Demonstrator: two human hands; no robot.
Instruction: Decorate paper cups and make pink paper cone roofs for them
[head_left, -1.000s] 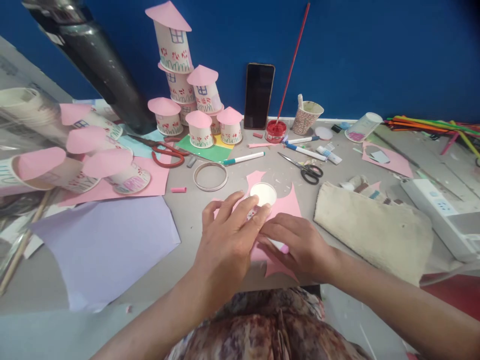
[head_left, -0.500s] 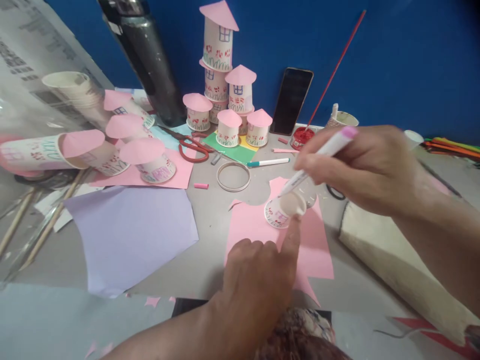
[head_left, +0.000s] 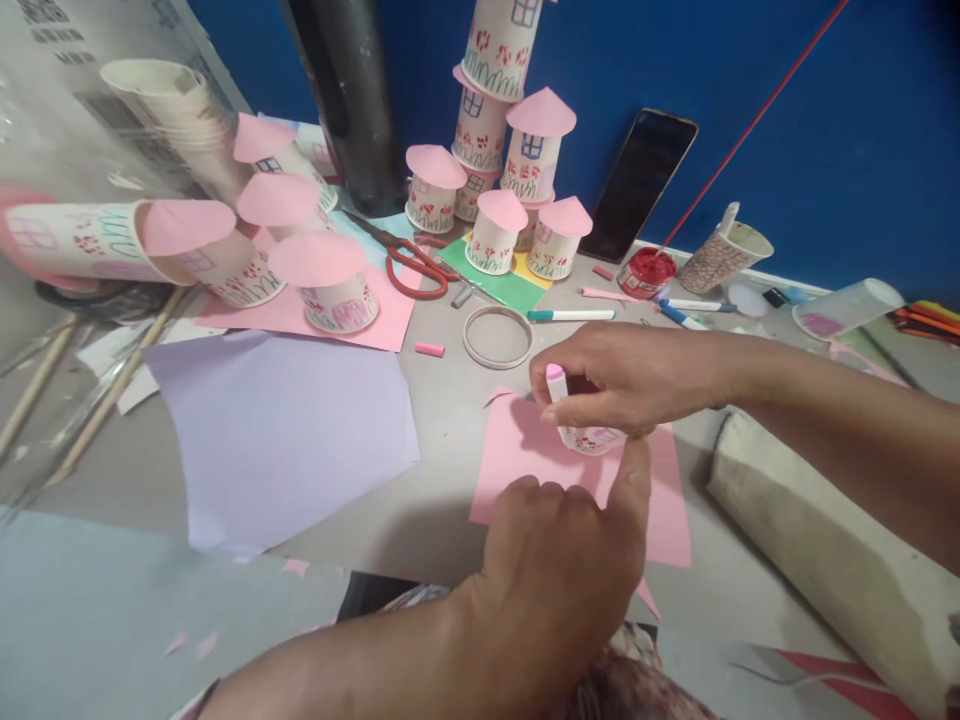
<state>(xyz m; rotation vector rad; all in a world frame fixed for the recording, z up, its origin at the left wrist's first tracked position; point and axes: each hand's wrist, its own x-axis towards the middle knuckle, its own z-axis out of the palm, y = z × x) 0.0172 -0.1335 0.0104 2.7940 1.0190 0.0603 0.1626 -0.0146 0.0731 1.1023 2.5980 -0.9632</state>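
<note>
My right hand [head_left: 622,375] is closed around a white marker [head_left: 559,395] with a pink end, held over a small paper cup [head_left: 592,440]. The cup carries drawn red flowers, a purple window and grass-like strokes. Much of it is hidden behind my right hand. My left hand [head_left: 562,545] reaches up from below, its forefinger stretched to the cup's side and its other fingers curled; the thumb does not show. Beneath the cup lies a pink paper sheet [head_left: 517,460]. Whether the marker's tip touches the cup cannot be seen.
Decorated cups with pink cone roofs [head_left: 540,115] stand stacked at the back; others lie left beside a purple sheet [head_left: 300,440]. Red-handled scissors [head_left: 416,270], a tape ring [head_left: 497,338], a phone [head_left: 641,180], a red paint jar [head_left: 646,272] and a dark bottle [head_left: 349,110] surround the work.
My right hand has swung lower and left over the cup, turning the marker's pink end toward the upper left. My left forefinger stays at the cup. The whole view has shifted.
</note>
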